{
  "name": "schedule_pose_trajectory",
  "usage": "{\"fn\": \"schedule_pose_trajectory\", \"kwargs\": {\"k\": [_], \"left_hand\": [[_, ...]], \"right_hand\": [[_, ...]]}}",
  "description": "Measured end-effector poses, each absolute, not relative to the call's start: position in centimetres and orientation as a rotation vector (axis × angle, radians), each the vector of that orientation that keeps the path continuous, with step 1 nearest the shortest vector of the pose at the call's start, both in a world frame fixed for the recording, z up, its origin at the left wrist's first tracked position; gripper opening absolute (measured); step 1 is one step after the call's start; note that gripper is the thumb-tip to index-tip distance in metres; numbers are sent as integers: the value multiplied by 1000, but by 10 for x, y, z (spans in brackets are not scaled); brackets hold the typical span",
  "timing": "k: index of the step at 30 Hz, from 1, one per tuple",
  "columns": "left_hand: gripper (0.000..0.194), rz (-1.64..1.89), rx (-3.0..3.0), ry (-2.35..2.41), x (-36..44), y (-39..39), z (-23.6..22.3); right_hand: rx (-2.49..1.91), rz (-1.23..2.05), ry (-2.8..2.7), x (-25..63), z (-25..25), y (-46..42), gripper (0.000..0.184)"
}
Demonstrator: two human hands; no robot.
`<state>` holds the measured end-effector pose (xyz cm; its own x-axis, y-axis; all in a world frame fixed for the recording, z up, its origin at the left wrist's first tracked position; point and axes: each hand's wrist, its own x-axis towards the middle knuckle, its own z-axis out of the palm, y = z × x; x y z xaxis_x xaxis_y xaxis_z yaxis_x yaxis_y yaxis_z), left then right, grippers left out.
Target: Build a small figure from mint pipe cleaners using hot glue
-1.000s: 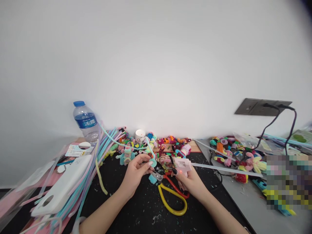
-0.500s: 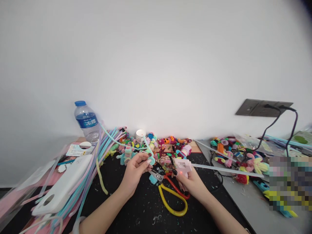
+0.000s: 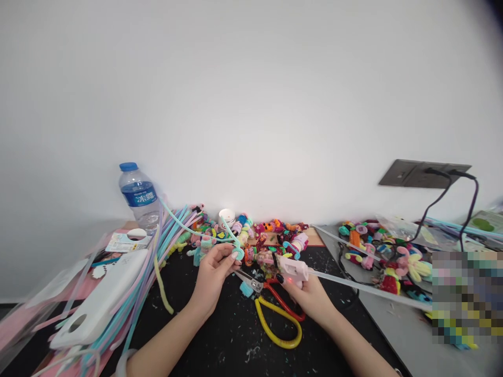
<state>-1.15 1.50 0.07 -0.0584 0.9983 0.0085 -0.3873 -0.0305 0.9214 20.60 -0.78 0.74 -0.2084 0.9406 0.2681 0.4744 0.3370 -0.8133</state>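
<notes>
My left hand point(image 3: 214, 275) pinches a coiled turquoise pipe cleaner point(image 3: 238, 253) between thumb and fingertips; its loose end sticks up toward the back. In my right hand point(image 3: 304, 293) is a pale pink hot glue gun point(image 3: 293, 268), its nozzle side toward the left and a red light glowing on its body. A long translucent glue stick point(image 3: 369, 287) runs out of its rear to the right. Below the two hands lie scissors point(image 3: 280, 323) with one yellow and one red handle. A small light-blue fuzzy piece point(image 3: 246, 289) rests beside their blades.
Pipe cleaners point(image 3: 151, 277) in pastel colours lie bundled at the left, by a white plastic case point(image 3: 100, 303) and a water bottle point(image 3: 138, 196). Several fuzzy figures point(image 3: 271, 228) and a paper cup point(image 3: 227, 217) line the back. Black cables hang from a wall socket point(image 3: 424, 173).
My left hand has shifted slightly left with the turquoise coil. The glue gun has turned a little, its glue stick now slanting lower at the right.
</notes>
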Motion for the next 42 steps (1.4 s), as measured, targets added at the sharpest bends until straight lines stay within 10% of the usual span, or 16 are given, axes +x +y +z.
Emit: {"fn": "schedule_pose_trajectory", "kwargs": {"k": [18,28,42], "left_hand": [[11,1157,1182,940,-7,7,5],[10,966,1614,823,4,-10,9],[13,1103,1164,926,-1,2,6]], "right_hand": [[-1527,-27,-1925,214,4,4,47],[-964,330,-1967,186,18,-26,9],[-1082,307,-1879,185,11,-25,13]]}}
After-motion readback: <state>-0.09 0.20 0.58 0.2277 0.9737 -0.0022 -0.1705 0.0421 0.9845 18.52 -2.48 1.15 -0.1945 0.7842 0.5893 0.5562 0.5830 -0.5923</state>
